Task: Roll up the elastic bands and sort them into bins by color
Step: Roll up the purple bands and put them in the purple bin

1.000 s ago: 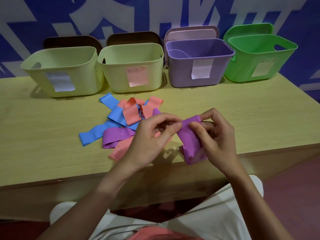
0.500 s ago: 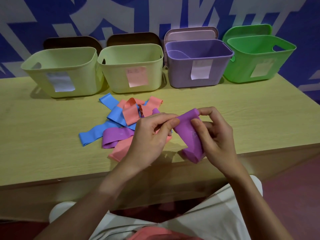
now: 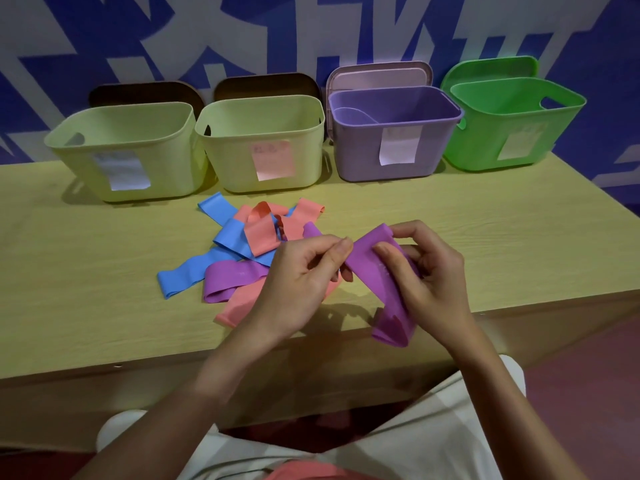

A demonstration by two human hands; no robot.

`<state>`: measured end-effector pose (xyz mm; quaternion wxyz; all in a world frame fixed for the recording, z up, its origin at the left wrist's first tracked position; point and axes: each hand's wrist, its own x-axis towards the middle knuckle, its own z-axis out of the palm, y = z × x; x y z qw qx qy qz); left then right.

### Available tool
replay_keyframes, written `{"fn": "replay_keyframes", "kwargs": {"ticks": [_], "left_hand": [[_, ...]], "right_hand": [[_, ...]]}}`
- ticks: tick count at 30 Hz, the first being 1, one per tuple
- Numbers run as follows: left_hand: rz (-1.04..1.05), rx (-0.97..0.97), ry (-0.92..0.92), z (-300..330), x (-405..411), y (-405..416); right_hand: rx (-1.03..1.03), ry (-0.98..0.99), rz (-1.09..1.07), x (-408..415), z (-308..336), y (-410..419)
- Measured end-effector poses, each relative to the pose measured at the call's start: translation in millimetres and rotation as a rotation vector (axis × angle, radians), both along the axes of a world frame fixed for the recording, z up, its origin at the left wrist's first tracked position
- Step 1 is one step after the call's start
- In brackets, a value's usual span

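Both hands pinched 1 purple band (image 3: 381, 271): left hand (image 3: 298, 282) at its top edge, right hand (image 3: 429, 271) mid-strip, tail hanging below over the table (image 3: 104, 289) edge; rolling tightly from the top should work best

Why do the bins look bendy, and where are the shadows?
Head view: the wide lens curves the edges, so the green bin leans outward; soft shadows lie on the table under the left hand and right hand holding the purple band; bin labels are too blurry to read.
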<state>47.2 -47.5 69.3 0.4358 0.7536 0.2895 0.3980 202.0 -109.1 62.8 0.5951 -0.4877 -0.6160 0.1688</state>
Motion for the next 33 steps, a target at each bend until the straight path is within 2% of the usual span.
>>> {"fn": "replay_keyframes", "kwargs": {"ticks": [4, 9, 14, 18, 22, 26, 33], "left_hand": [[0.036, 0.098, 0.075, -1.9, -1.4, -4.8], [0.137, 0.344, 0.208, -8.2, -0.5, -6.1], [0.183, 0.335, 0.239, -11.1, 1.0, -1.1], [0.196, 0.263, 0.218, -13.0, 2.4, -2.5], [0.109, 0.056, 0.097, -13.3, 4.5, -7.3], [0.02, -0.108, 0.023, -14.8, 4.9, -6.1], [-0.109, -0.448, -0.102, -7.3, 6.1, -5.3]], "right_hand": [[-0.049, 0.019, 0.027, 0.1, -4.8, -1.3], [-0.11, 0.047, 0.056, -1.6, -8.6, -0.6], [-0.131, 0.069, 0.117, -0.1, -10.5, 3.9], [-0.159, 0.033, 0.105, 5.2, -14.9, 6.2], [-0.164, 0.018, 0.094, 6.4, -15.1, 8.2], [-0.177, 0.174, 0.133, 3.5, -14.1, 6.6], [-0.157, 0.076, 0.1, 5.9, -17.5, 7.6]]}}
